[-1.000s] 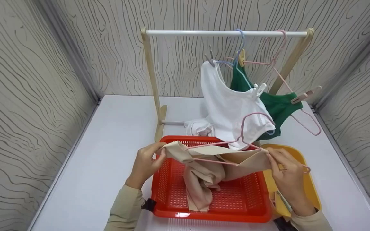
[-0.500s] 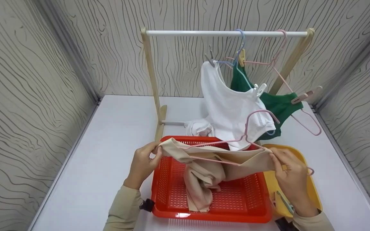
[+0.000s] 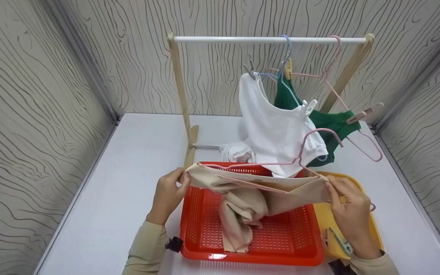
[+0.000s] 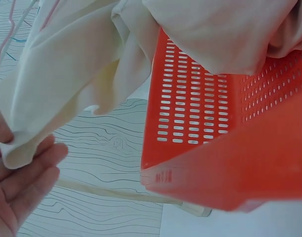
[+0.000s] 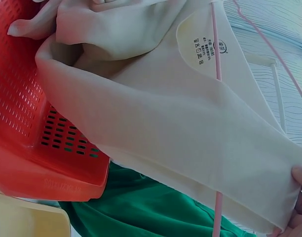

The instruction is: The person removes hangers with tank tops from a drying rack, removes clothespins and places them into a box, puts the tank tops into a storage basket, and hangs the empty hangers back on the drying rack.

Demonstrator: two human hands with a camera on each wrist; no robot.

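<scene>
A soft beige garment is stretched sideways above the red basket, and its bunched lower part hangs into the basket. My left hand pinches the garment's left top corner between thumb and fingers. At the right top corner, my right hand pinches the cloth. A pink hanger lies across the garment's top opening, hook upward. Its right end pokes out beyond my right hand; its left end is tucked in the cloth. A printed label shows on the garment's inside in the right wrist view.
Behind stands a drying rack with a white rail. From it hang a white garment on a blue hanger and a green garment on a pink hanger, both clipped with pegs. A yellow basket at right holds pegs.
The hanger's hook has shifted right and slightly up. Both hands have spread a little farther apart, the garment's top edge pulled straighter, and the hanger's left end has gone into the left corner.
</scene>
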